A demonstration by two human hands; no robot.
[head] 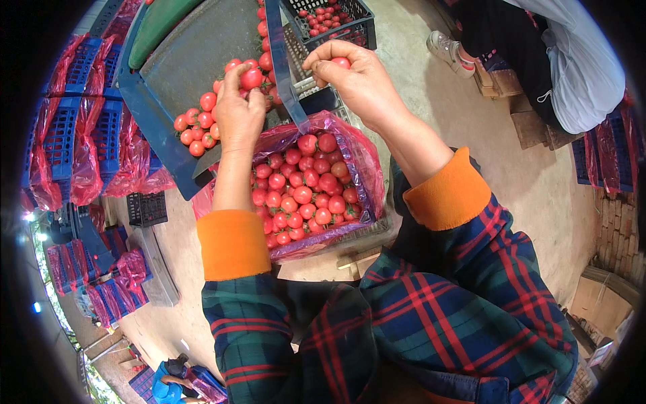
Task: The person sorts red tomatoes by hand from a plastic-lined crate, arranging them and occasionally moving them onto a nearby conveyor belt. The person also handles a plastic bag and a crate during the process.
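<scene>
My left hand [236, 113] is over the end of a grey metal chute [184, 60], its thumb and fingers around a red cherry tomato [251, 79]. More tomatoes [197, 123] lie bunched on the chute beside it. To the right, past the chute's blue side rail [282, 60], my right hand [361, 81] is raised with its fingers curled. A tomato [341, 62] shows partly between them; the rest of it is hidden. Below both hands stands a crate lined with pink plastic film [371, 166], holding many red tomatoes [303, 194], some with green stems.
A black crate [371, 30] with small tomatoes stands beyond the right hand. Stacked blue crates [63, 131] with pink film line the left. A seated person's leg and shoe [449, 53] are at upper right. Another person [169, 384] bends at lower left. Cardboard boxes [600, 300] sit at right.
</scene>
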